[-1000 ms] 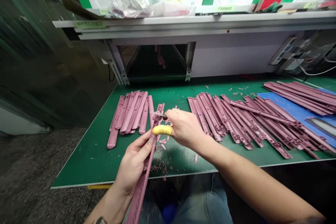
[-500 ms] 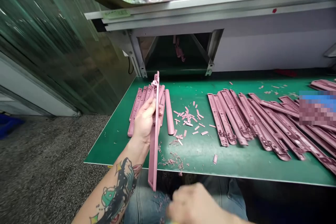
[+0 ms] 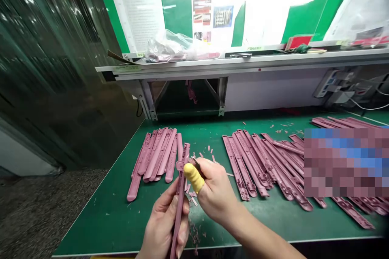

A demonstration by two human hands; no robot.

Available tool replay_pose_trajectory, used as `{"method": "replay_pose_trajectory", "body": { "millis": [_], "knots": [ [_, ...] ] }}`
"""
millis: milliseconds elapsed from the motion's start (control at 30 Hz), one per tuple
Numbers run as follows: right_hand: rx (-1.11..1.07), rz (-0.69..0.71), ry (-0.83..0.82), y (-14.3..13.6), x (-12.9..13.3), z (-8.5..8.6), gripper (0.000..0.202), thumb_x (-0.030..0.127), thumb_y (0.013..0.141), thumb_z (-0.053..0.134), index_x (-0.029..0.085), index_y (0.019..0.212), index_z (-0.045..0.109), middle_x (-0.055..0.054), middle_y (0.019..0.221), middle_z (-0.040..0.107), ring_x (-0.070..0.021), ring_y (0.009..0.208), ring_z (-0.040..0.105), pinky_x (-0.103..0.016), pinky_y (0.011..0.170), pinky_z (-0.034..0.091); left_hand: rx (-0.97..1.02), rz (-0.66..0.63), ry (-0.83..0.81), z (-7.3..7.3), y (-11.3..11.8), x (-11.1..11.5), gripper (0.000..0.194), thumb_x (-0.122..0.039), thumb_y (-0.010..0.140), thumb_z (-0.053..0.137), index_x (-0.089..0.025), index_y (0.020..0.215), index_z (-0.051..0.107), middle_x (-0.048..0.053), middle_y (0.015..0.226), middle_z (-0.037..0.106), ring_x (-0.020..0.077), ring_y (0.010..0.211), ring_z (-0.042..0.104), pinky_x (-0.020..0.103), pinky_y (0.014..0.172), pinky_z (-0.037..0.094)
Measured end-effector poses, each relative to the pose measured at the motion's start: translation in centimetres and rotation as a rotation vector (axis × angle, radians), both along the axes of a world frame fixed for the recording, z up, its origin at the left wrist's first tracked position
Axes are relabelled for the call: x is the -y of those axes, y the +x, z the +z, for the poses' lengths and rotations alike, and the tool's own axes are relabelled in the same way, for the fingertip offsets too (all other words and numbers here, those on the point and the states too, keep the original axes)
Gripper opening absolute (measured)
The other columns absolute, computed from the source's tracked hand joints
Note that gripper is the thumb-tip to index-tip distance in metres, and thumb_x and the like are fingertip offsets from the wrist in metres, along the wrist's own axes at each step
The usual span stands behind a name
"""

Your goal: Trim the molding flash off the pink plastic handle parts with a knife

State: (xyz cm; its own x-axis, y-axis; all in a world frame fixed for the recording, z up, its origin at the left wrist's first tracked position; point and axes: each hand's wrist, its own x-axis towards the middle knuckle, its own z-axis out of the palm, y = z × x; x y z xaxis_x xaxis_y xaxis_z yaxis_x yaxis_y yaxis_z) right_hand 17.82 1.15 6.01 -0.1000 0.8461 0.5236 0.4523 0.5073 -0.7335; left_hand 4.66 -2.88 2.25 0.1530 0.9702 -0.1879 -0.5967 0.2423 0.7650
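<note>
A long pink plastic part [image 3: 180, 194] stands nearly upright near the middle, with my left hand [image 3: 165, 220] closed around its lower half. Close to its upper end is my right hand [image 3: 214, 186], closed, with yellow wrapping on the thumb. A small dark tool with a metal tip [image 3: 195, 162] shows between the right thumb and fingers, beside the part's top; most of it is hidden. Left of the hands lies a group of similar pink parts [image 3: 159, 156]. Small pink scraps [image 3: 193, 200] are scattered behind and below the hands.
A larger spread of pink parts [image 3: 258, 162] covers the right of the green table [image 3: 100, 218], partly behind a pixelated patch. Above the back edge runs a metal shelf [image 3: 182, 68] holding a plastic bag [image 3: 170, 46]. A power strip [image 3: 330, 83] hangs at the right.
The view has tilted up and shifted right. My right hand has risen from below the table edge to the part's top. The left hand's part has been lowered and turned.
</note>
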Motion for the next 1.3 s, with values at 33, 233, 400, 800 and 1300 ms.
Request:
{"method": "replay_pose_trajectory", "body": {
  "millis": [33, 233, 400, 800, 1300],
  "knots": [
    [0.004, -0.006, 0.002, -0.1, 0.1, 0.0, 0.043, 0.045, 0.095, 0.043, 0.019, 0.061, 0.036, 0.005, 0.059, 0.038, -0.0095, 0.054, 0.035, -0.023, 0.052, 0.025, -0.001, 0.002, 0.001, 0.0, 0.0, 0.1, 0.032, -0.040, 0.073, 0.072, -0.031, 0.103, 0.068, -0.005, 0.061, 0.059, 0.0022, 0.028, 0.046, 0.011, 0.023, 0.039],
    [0.014, 0.000, 0.009, 0.0, 0.5, -0.4, 0.045, 0.051, 0.096, 0.038, 0.019, 0.064, 0.039, 0.003, 0.062, 0.042, -0.0104, 0.057, 0.039, -0.023, 0.053, 0.028, -0.044, 0.028, 0.035, 0.0, 0.1, 0.3, 0.029, -0.042, 0.071, 0.073, -0.034, 0.099, 0.071, -0.005, 0.059, 0.058, 0.0014, 0.027, 0.045, 0.009, 0.024, 0.038],
    [0.064, 0.001, 0.015, 0.2, 0.7, -0.5, 0.049, 0.055, 0.096, 0.030, 0.019, 0.064, 0.041, 0.002, 0.062, 0.043, -0.0115, 0.058, 0.040, -0.023, 0.054, 0.028, -0.097, 0.027, 0.045, -0.1, -0.1, 0.5, 0.030, -0.041, 0.071, 0.074, -0.033, 0.099, 0.072, -0.004, 0.059, 0.058, 0.0013, 0.027, 0.044, 0.009, 0.025, 0.037],
    [0.378, -0.164, 0.193, 1.3, 0.4, -1.0, 0.052, 0.057, 0.096, 0.029, 0.018, 0.064, 0.045, 0.001, 0.062, 0.044, -0.0113, 0.055, 0.036, -0.025, 0.052, 0.022, -0.117, -0.044, -0.044, 0.4, -1.1, 0.9, 0.036, -0.039, 0.070, 0.075, -0.027, 0.103, 0.070, -0.003, 0.060, 0.057, 0.0014, 0.029, 0.042, 0.010, 0.026, 0.035],
    [0.558, -0.216, 0.300, 2.0, 0.2, -1.4, 0.048, 0.047, 0.097, 0.032, 0.018, 0.062, 0.048, -0.001, 0.060, 0.048, -0.0122, 0.053, 0.036, -0.028, 0.050, 0.017, -0.112, -0.110, -0.097, 0.2, -1.7, 1.2, 0.042, -0.037, 0.071, 0.074, -0.024, 0.110, 0.067, -0.001, 0.062, 0.059, 0.0026, 0.030, 0.043, 0.012, 0.025, 0.035]
  ]
}}
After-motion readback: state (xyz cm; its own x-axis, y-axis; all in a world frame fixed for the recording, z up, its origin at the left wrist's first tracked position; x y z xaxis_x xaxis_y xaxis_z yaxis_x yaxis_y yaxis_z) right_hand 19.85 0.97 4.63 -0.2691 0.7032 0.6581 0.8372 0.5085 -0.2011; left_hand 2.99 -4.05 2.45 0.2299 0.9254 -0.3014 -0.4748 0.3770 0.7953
